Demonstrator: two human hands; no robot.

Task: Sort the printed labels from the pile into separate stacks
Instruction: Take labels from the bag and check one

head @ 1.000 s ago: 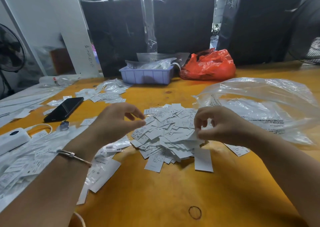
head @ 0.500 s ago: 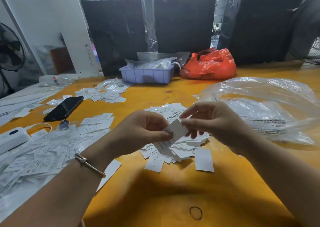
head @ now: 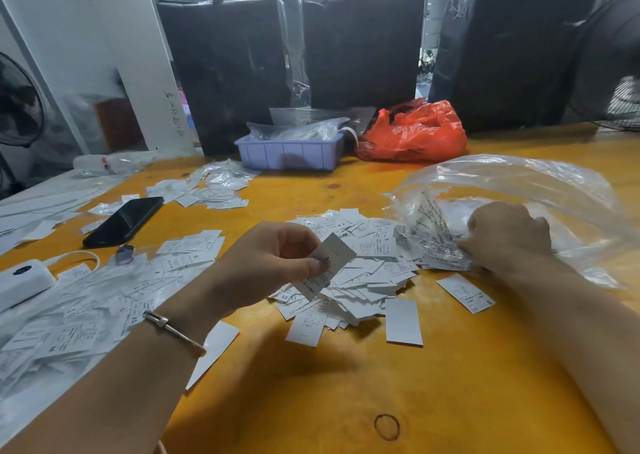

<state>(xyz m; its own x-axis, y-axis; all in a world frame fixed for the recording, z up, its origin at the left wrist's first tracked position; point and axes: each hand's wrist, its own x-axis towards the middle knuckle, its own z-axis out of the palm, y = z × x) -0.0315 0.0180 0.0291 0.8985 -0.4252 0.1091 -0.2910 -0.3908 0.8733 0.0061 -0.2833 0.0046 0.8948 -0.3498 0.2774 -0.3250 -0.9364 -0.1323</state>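
The left hand [head: 277,263] pinches a small batch of labels [head: 329,263] between thumb and curled fingers, raised just above the pile [head: 360,273], which lies at the middle of the counter [head: 346,401]. At about 3 o'clock from the pile, the right hand [head: 509,239] is curled over the crumpled edge of a clear plastic bag [head: 519,190]; it seems to grip the film, or perhaps a label under it, but the fingertips are hidden and I cannot tell which.

Going outward, a single label marked S [head: 465,294] lies alone at 4 o'clock from the pile. At 9 o'clock a broad spread of labels [head: 104,301] covers the counter's left side, with a phone [head: 124,220] beyond it at 10 o'clock and a white power bank [head: 20,280] at the far left. Another small heap of labels [head: 211,194] sits at 11 o'clock, and a lilac tray [head: 289,152] and a red bag [head: 415,131] stand at 12 o'clock.

The step in hand looks like gathering one kind of label into the left hand's batch. Next, I judge, the right hand must come back to the pile, read a size mark and feed a matching label in, or the batch must go to its own stack. Much of the pile remains unsorted.
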